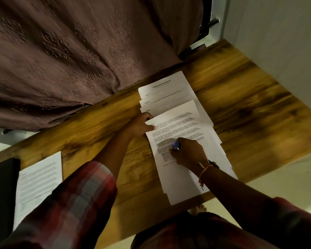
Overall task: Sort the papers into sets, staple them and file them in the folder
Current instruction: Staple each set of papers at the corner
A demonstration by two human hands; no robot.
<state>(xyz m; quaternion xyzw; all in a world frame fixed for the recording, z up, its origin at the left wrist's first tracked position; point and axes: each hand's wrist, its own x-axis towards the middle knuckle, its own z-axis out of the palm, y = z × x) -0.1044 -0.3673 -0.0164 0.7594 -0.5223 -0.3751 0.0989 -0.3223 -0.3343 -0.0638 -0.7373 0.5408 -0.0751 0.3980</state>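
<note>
A dark folder [3, 187] lies at the lower left edge of the frame on the wooden table [250, 108]. Whether anything is inside it cannot be told. A loose printed sheet [40, 177] lies just beside it on its right, their edges touching or overlapping. The main pile of papers [171, 90] sits in the middle of the frame, fanned out in a line from the table's far edge to its near edge. The headed pages are at the upper end, each showing a strip above the next. The top sheet [180, 130], covered in blocks of text, lies over the lower half of the fan. The left hand [142, 125] pinches the upper left corner of this sheet between thumb and curled fingers. The right hand [188, 152] rests on the middle of the same sheet, its fingers closed round a small blue stapler [176, 145] whose metal end points toward the left hand. A thread band [204, 172] circles the right wrist, and a checked sleeve [74, 200] covers the left forearm and hides part of the loose sheet. A brown patterned curtain [70, 51] fills the upper left and hangs down to the table's far edge. A pale wall [276, 33] stands at the upper right. Below the near edge of the table, a bare foot [197, 209] shows on the floor.
</note>
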